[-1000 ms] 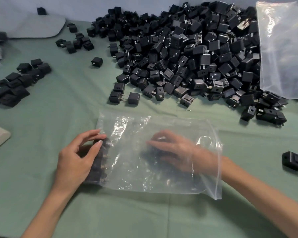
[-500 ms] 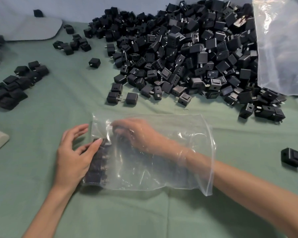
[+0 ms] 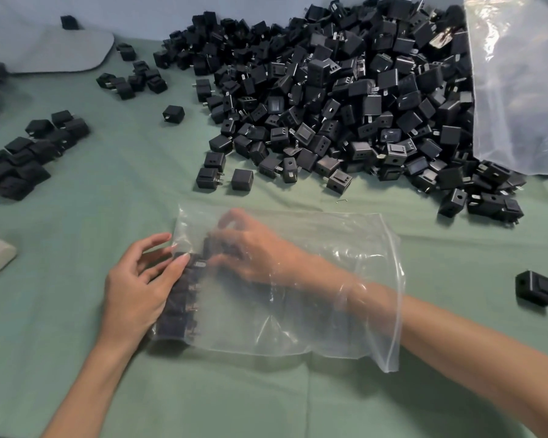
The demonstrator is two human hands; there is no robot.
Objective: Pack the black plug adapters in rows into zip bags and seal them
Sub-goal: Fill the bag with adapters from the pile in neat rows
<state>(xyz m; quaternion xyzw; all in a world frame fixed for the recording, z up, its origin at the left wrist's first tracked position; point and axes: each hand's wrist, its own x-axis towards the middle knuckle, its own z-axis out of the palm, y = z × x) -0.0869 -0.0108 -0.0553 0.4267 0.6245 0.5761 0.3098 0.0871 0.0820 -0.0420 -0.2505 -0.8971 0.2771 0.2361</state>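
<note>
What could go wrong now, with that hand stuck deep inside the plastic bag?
The right hand reaches deep into the zip bag, beside the row of adapters at its closed end. Pulling out, it might knock that row crooked. The left hand only presses the row from outside through thin plastic, so the bag could slide on the green cloth. The metal prongs might also poke the bag.

Held the left hand [image 3: 136,289] flat against the bag's [image 3: 298,327] left end from outside, fingers straight and spread. Had the right forearm through the bag's mouth, right hand [image 3: 260,251] deep inside, fingers curled round adapters [image 3: 212,245].
</note>
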